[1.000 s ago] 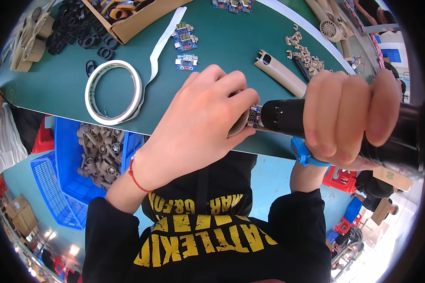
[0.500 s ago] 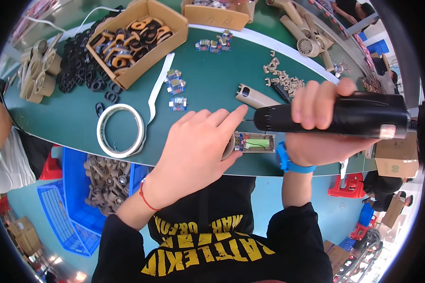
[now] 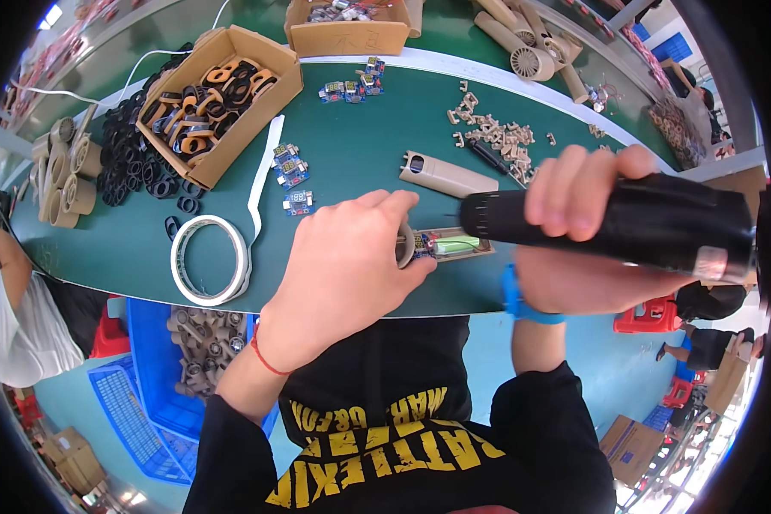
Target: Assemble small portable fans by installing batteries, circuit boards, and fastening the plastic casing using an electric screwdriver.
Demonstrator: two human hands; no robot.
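My left hand is closed around the round end of a beige plastic housing, low over the green table's near edge. Inside the open housing lie a green battery cell and a small blue circuit board. A black electric screwdriver is gripped in my right hand, roughly level, its nose pointing left above the housing. Its bit is too faint to make out fully. Just beyond my hands rests a matching beige half shell. Blue circuit boards lie beyond my left hand.
A white tape roll lies left of my left hand. Farther back are a cardboard box of black and orange rings, loose black rings and small beige parts. A blue crate stands below the table's left edge.
The screwdriver's nose and my left fingertips have drawn farther apart. The housing has tilted slightly, and my left index finger has pulled back. The whole view has shifted a little.
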